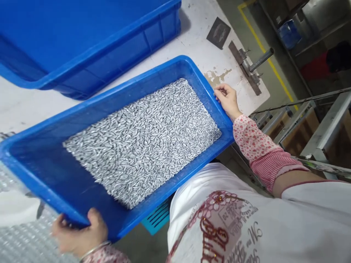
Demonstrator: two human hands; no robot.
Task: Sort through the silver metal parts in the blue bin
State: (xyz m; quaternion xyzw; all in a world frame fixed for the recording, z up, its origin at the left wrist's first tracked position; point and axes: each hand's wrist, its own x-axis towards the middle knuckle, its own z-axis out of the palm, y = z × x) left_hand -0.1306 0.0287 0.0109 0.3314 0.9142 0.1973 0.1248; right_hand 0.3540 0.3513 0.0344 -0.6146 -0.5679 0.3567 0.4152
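Observation:
I hold a shallow blue plastic tray [82, 104] by two of its ends. My left hand [79, 233] grips the near-left rim, thumb over the edge. At the far right corner, my right hand [228, 100] clasps the rim, its wrist in a pink floral sleeve. The tray is filled with a flat layer of several small silvery metal pieces [145, 140], which cover most of its floor. The tray rests on or just over a white worktable [200, 47].
A larger, deeper blue crate [109, 54] stands on the table behind the tray. A metal handle fixture [252, 67] is mounted near the table's right edge. Bubble wrap [24, 237] lies at lower left. Metal frames and a yellow floor line are at right.

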